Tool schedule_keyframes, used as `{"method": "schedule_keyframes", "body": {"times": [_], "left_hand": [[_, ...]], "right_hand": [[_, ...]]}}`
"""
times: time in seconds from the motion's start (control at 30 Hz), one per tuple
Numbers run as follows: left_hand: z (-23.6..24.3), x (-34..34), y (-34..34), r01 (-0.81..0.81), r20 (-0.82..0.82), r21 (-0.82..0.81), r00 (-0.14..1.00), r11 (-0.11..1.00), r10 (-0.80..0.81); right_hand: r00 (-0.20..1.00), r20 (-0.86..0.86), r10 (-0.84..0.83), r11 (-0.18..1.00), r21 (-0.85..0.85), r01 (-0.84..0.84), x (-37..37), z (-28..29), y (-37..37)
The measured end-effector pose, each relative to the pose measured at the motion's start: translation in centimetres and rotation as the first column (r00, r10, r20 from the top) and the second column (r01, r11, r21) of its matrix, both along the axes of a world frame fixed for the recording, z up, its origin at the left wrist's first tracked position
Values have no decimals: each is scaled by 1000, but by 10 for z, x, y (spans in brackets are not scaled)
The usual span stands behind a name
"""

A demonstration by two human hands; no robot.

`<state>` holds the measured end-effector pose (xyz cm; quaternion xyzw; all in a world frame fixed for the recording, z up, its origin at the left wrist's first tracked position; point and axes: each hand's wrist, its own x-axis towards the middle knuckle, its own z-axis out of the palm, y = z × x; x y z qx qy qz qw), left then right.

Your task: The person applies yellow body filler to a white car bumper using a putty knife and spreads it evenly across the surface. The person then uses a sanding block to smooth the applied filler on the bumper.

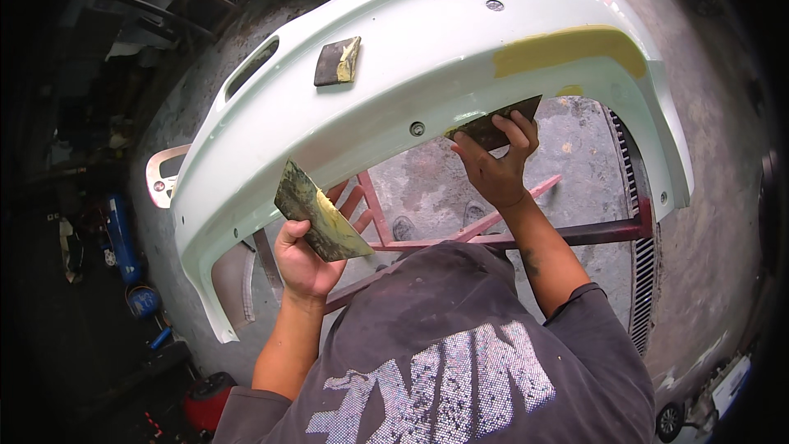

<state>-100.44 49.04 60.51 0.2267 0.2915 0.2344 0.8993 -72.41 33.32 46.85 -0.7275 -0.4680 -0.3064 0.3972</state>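
A white car bumper (370,74) spans the view, with yellow filler patches (567,49) on its right side. My left hand (308,259) holds a dark, smeared square plate (316,210) with pale yellow paste on it, tilted below the bumper's lower edge. My right hand (497,160) grips a dark flat spreader (522,111) at the bumper's lower edge, right of the middle; a little yellow shows at its left end. Another dark flat spreader (333,63) with yellow paste lies on the bumper's top face.
A pink metal stand (534,193) is beneath the bumper, over a grey concrete floor (592,148) with a drain grate (643,296) at the right. A smaller pale part (161,160) is at the left. Blue equipment (123,247) and a red machine (205,399) sit further left.
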Motion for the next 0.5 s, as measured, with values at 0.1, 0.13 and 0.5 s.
{"method": "schedule_keyframes", "body": {"times": [0.1, 0.13, 0.5], "left_hand": [[0, 0, 1, 14, 10, 5, 1000, 1000, -14], [0, 0, 1, 19, 15, 7, 1000, 1000, -19], [1, -4, 8, 41, 37, 15, 998, 999, -41]], "right_hand": [[1000, 7, 0, 1000, -5, 0, -1, 1, -2], [1000, 13, 9, 1000, -8, -9, -1, 0, -3], [985, -106, -138, 954, -281, 103, -38, 75, -50]]}}
